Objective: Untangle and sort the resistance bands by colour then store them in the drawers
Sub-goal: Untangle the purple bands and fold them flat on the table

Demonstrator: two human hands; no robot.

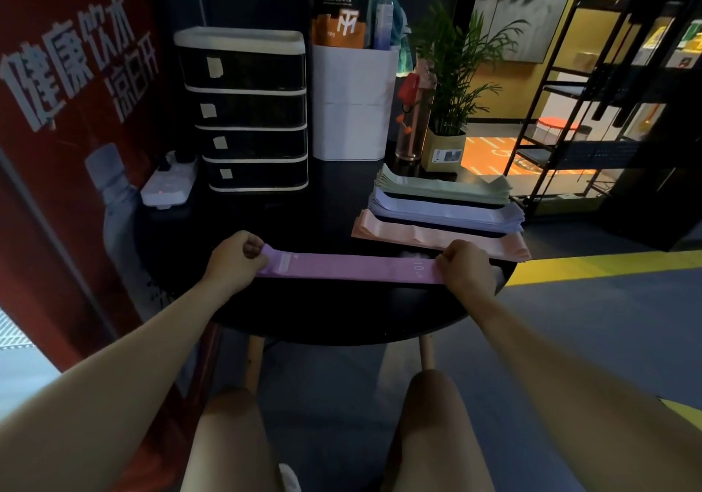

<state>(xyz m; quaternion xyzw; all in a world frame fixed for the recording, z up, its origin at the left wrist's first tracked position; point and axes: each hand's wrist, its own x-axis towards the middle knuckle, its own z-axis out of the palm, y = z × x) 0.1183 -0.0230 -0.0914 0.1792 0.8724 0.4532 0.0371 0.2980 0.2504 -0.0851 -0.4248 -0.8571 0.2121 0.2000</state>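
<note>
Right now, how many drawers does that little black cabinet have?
4. The drawer unit stacks them vertically: top drawer, second drawer, third drawer, bottom drawer. All are closed, each with a paper label.

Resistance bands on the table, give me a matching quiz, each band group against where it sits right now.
Things:
1. purple band
2. green bands
3. lavender bands
4. pink bands

Places:
A. nearest pile, by the right hand
B. stretched flat between both hands
C. farthest pile, near the potted plant
D. middle pile

Pairs: 1-B, 2-C, 3-D, 4-A. The left hand grips the purple band's other end.
</note>
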